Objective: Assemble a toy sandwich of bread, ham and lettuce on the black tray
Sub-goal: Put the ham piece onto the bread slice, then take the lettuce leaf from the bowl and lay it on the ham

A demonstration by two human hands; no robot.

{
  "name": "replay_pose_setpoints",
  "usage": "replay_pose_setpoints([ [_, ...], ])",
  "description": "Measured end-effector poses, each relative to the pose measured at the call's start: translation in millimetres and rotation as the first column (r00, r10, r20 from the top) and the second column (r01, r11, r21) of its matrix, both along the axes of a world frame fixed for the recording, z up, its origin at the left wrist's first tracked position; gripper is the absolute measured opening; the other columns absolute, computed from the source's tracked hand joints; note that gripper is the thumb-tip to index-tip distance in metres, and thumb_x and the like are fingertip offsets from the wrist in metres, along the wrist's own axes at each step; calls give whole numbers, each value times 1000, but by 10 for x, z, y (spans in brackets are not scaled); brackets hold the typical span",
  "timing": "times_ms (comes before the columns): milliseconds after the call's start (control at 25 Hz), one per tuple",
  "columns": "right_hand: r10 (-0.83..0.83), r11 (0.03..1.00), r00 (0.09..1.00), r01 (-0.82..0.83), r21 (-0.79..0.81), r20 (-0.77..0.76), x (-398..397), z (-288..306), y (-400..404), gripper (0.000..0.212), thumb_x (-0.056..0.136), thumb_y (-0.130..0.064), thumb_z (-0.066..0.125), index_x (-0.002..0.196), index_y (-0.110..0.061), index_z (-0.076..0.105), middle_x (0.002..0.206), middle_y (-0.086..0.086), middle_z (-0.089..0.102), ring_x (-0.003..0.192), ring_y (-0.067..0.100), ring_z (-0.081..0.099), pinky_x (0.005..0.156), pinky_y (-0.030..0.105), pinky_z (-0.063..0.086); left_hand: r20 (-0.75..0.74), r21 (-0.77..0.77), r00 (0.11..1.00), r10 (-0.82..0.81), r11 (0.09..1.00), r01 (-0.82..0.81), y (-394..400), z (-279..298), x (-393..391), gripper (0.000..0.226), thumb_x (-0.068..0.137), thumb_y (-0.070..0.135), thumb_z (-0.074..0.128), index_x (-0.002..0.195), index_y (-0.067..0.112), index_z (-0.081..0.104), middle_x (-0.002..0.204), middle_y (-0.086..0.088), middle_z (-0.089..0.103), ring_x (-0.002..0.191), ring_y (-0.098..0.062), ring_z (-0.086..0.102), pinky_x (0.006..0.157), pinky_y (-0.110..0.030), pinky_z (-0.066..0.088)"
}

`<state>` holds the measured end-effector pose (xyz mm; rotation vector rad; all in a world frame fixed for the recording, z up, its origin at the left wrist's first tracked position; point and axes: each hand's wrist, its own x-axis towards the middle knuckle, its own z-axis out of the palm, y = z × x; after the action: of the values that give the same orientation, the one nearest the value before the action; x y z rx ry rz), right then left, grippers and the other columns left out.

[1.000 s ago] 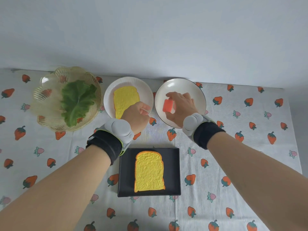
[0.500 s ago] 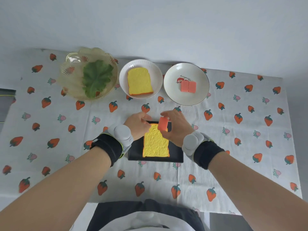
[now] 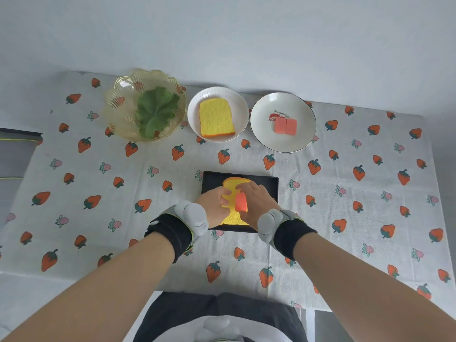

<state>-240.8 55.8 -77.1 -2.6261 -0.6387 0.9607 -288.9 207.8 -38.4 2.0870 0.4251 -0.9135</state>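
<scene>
A yellow toy bread slice (image 3: 233,215) lies on the black tray (image 3: 270,183) at the middle of the table. My right hand (image 3: 256,203) holds a pink ham piece (image 3: 241,202) just over the bread. My left hand (image 3: 214,206) rests at the bread's left edge, fingers touching it. At the back, a second bread slice (image 3: 216,118) lies on a white plate (image 3: 240,108). Two more ham pieces (image 3: 285,125) sit in a white bowl (image 3: 303,112). A green lettuce leaf (image 3: 155,111) lies in a glass bowl (image 3: 118,95).
A strawberry-print cloth (image 3: 98,193) covers the table. The table's near edge runs just above my lap. A dark grey object (image 3: 17,154) stands off the table's left side. A pale wall rises behind the dishes.
My right hand carried the ham piece from the white bowl down to the bread on the tray. My left hand came along to the tray. The camera tilted downward.
</scene>
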Motion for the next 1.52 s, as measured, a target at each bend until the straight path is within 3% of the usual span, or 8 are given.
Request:
replay_pose_setpoints([
  [280,-52,998,997,54,34,-63,52,0,-8,67,81,-23,69,141,-26,39,142,-4,46,127,25,45,99,37,47,9,24,1000,-14,1000,14,44,10,4,50,92,10,53,140,18,44,136,-7,59,114,-26,62,94,-30,49],
  [440,-204,958,974,219,185,-96,202,304,20,51,85,-27,66,133,-24,49,126,-4,58,106,19,59,91,31,49,103,38,995,0,999,-4,140,175,133,37,93,12,49,129,19,55,127,-5,65,109,-23,63,96,-33,50],
  [680,-204,920,965,246,304,-165,559,887,309,25,89,-35,61,112,-27,64,103,-12,69,93,8,64,74,19,48,205,32,977,63,997,-71,419,522,436,21,92,17,49,97,28,66,94,0,68,90,-21,68,74,-28,52],
  [800,-177,914,971,222,341,-158,661,992,559,18,88,-39,58,101,-31,68,98,-11,72,90,9,66,81,26,53,245,34,963,109,992,-121,676,638,501,16,93,21,51,96,25,66,92,-1,65,79,-16,63,60,-21,43],
  [1000,-179,896,971,228,382,-160,786,966,1036,14,87,-39,58,89,-31,69,90,-8,73,78,11,63,82,34,54,292,12,927,237,968,-251,1132,654,536,17,92,16,53,98,15,70,84,10,60,82,-17,66,73,-26,53],
  [1160,-137,912,976,190,364,-168,871,906,1406,17,89,-35,59,98,-27,70,99,-7,72,90,11,64,81,25,49,275,75,913,300,940,-332,1465,530,575,19,92,14,51,103,19,64,98,7,63,78,-8,63,67,-22,52],
  [1280,-117,919,977,174,354,-177,971,768,1763,28,89,-35,60,115,-25,62,106,-7,69,95,12,63,81,25,49,285,174,895,344,899,-401,1777,355,706,34,88,13,56,121,20,58,125,-1,61,110,-21,62,89,-36,52],
  [1520,-83,941,976,143,306,-201,1152,521,2242,48,88,-37,61,133,-24,47,114,-6,67,92,17,66,65,24,47,263,415,914,310,818,-397,2176,-95,1044,55,84,26,68,135,16,49,130,-14,55,117,-33,55,96,-41,49],
])
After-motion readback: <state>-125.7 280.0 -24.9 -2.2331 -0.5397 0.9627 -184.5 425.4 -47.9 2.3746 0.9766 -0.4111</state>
